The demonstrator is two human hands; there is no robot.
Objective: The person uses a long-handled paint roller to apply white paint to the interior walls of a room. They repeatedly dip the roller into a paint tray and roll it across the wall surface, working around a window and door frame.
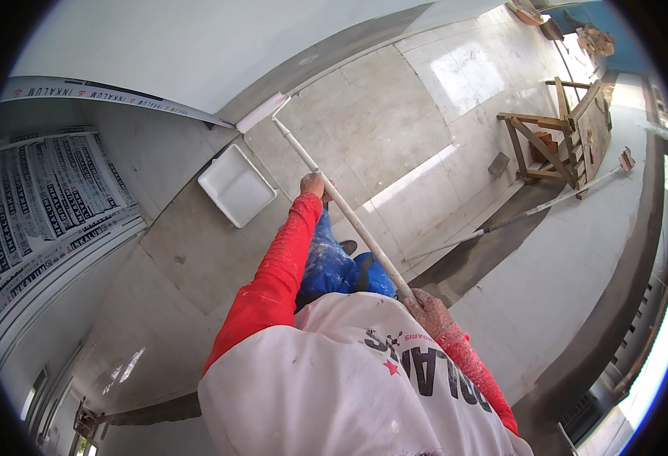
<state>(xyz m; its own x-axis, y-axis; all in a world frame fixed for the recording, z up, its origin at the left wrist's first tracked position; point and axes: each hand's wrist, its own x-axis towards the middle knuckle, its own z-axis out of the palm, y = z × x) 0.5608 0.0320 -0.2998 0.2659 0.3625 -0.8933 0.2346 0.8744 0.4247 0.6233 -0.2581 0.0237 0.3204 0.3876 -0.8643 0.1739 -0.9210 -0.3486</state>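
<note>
A paint roller with a long pale pole (pixel 357 224) runs slantwise across my body. My left hand (pixel 315 185) is closed round the pole's upper part, and my right hand (pixel 429 311) grips its lower end near my waist. At the far end, the white roller sleeve (pixel 262 112) lies along the foot of the wall, beside the end of a film-covered frame strip (pixel 121 95). A white paint tray (pixel 237 186) rests on the tiled floor, left of my left hand. Whether the sleeve touches the wall or only the floor, I cannot tell.
A wooden trestle (pixel 554 137) stands at the right, with a grey block (pixel 499 164) on the floor beside it. Another long pole (pixel 531 209) leans near it. Film-covered panels (pixel 52 190) fill the left side. The white wall (pixel 197 45) carries a grey lower band.
</note>
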